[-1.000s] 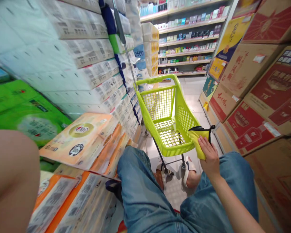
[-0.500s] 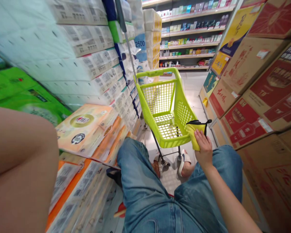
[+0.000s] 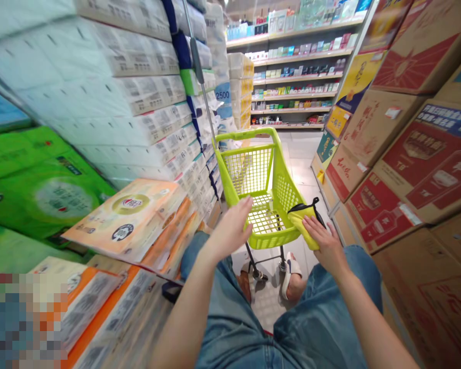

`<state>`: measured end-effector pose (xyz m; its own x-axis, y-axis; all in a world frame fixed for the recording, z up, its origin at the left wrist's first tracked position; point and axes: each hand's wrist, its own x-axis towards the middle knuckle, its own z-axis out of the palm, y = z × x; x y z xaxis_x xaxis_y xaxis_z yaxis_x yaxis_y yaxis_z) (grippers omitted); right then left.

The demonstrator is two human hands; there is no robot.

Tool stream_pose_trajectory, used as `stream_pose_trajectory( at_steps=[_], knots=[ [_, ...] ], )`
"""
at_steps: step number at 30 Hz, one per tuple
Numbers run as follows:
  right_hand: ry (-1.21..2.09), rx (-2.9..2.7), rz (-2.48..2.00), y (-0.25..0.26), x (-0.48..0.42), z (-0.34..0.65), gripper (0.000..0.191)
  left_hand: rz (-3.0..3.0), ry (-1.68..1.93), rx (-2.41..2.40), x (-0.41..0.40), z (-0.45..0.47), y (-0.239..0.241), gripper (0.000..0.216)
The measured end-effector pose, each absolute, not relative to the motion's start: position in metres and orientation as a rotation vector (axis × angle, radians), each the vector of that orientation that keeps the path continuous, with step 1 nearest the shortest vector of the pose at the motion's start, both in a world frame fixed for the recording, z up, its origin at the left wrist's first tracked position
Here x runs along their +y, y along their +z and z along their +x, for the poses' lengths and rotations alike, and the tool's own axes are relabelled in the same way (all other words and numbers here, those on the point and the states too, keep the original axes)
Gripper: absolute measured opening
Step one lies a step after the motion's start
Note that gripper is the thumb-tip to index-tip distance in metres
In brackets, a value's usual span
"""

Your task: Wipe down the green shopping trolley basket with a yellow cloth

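Observation:
Between my knees stands a lime-green shopping basket cart (image 3: 277, 237) with lattice walls and dark legs on wheels. My right hand (image 3: 325, 241) holds a yellow cloth (image 3: 306, 229) with a black edge and a small black loop against the basket's right rim; its fingers lie along the cloth. My left hand (image 3: 232, 225) is at the basket's left rim, slightly blurred, fingers stretched out and nothing in them. I cannot tell whether it touches the rim. The inside of the basket shows only its lattice.
Stacked tissue packs (image 3: 149, 92) rise on the left, with an orange tissue pack (image 3: 126, 215) and a green pack (image 3: 61, 195) nearer. Cardboard boxes (image 3: 415, 154) line the right. A grey pole (image 3: 196, 61) leans by the cart. Product shelves (image 3: 295, 72) stand behind, across the tiled floor.
My left arm has come down from the left, bringing my left hand to the basket's left rim. My right hand and the cloth have stayed on the right rim. The view has tilted up slightly.

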<state>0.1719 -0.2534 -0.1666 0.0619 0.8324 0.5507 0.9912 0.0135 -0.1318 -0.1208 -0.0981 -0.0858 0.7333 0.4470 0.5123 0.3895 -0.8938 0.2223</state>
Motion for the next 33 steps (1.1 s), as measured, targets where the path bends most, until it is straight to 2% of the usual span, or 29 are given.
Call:
stream_pose_trajectory(
  at_steps=[4, 7, 10, 14, 21, 26, 30, 33],
  knots=[
    [-0.486, -1.623, -1.95, -0.168, -0.248, 0.151, 0.081, 2.909, 0.66, 0.788, -0.133, -0.115, -0.143, 0.08],
    [-0.48, -1.419, -1.989, -0.176, -0.236, 0.093, 0.079, 2.893, 0.758, 0.89, -0.144, -0.113, -0.18, 0.084],
    [-0.402, -1.564, -1.843, -0.179, -0.225, 0.035, 0.079, 2.884, 0.878, 0.898, -0.141, -0.109, -0.197, 0.084],
    [-0.333, -1.79, -1.693, -0.173, -0.227, 0.032, 0.079, 2.88, 0.991, 0.92, -0.134, -0.107, -0.206, 0.083],
    [-0.493, -1.646, -1.878, -0.171, -0.251, 0.152, 0.071, 2.843, 1.037, 0.934, -0.136, -0.103, -0.212, 0.085],
    [-0.447, -1.472, -1.933, -0.173, -0.227, 0.09, 0.077, 2.772, 1.087, 0.97, -0.141, -0.098, -0.211, 0.087],
    [-0.309, -1.699, -1.803, -0.172, -0.213, 0.024, 0.072, 2.776, 1.042, 0.976, -0.145, -0.098, -0.209, 0.085],
    [-0.287, -1.851, -1.709, -0.171, -0.221, 0.038, 0.072, 2.787, 1.026, 0.982, -0.144, -0.099, -0.209, 0.084]
  ],
)
